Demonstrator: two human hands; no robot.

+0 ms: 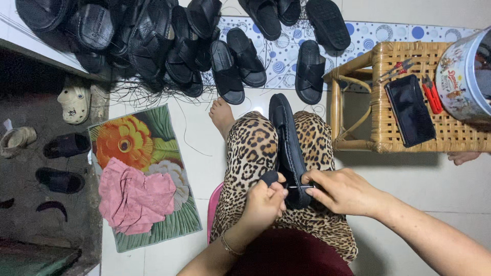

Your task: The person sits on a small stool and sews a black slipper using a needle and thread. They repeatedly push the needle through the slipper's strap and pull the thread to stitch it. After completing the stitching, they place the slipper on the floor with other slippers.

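Single view, head-worn camera, looking steeply down over the person's own lap at close range. The left hand (263,202) and right hand (342,191) sit low and centre in the frame, forearms entering from the bottom edge. Beyond the hands the view reaches the tiled floor (440,179) and a pile of black sandals (153,41) along the top edge. No second view to share anything with.

Round tin (464,76) at right edge, lying on the wicker stool (381,138): white and pale-blue side with small coloured pictures and lettering, partly cut off by frame. Beside it, flat dark rectangular phone (409,110), screen blank.
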